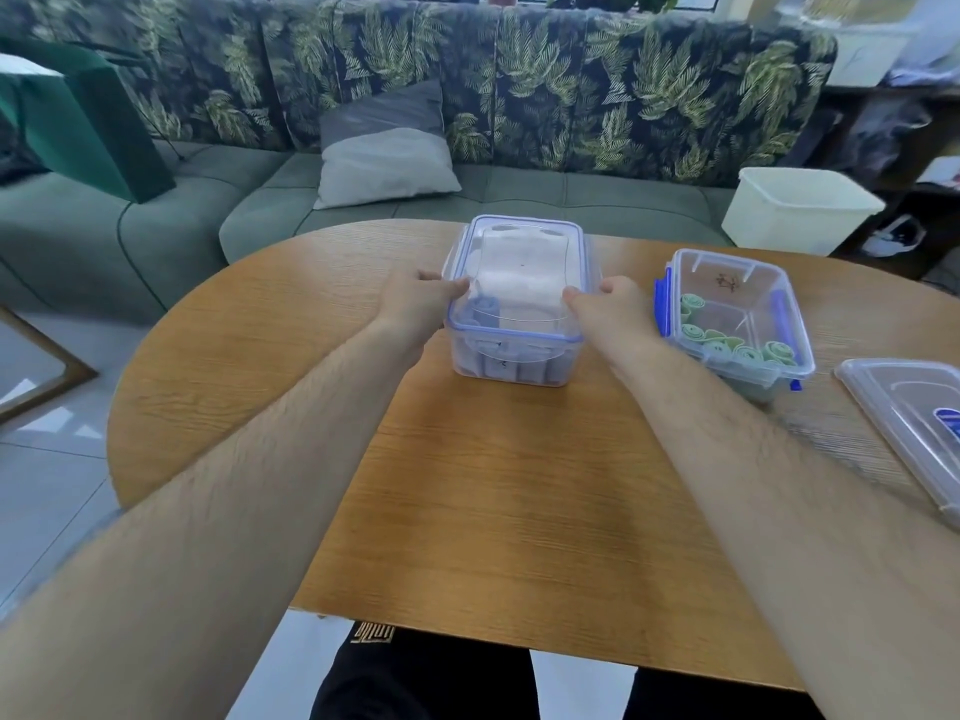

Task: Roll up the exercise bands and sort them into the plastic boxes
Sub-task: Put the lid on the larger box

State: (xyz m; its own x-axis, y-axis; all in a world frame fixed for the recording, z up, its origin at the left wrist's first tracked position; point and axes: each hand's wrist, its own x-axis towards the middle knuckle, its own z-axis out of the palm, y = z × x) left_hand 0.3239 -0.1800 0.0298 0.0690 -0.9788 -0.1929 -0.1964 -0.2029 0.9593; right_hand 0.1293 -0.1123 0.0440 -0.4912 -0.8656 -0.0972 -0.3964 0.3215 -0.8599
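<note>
Fingers of the left hand curled over the near-left corner of the lid, thumb behind, gripping it. Same across the way: right hand pinching the near-right corner, fingers bent onto the rim. Lid sitting atop the clear box at mid-tabletop; clipped down or only resting, hard to call through the glare. Inside, rolled blue bands standing along the near wall and the left side. Just to the right and not touching, an open box, blue clips hanging out, rolled green bands packed along its near side. Further right, a spare lid flat at the tabletop's edge, partly cut off. Beyond the tabletop, a green sofa with a leaf-print back, a grey cushion on the seat, a white tub near its right end.
</note>
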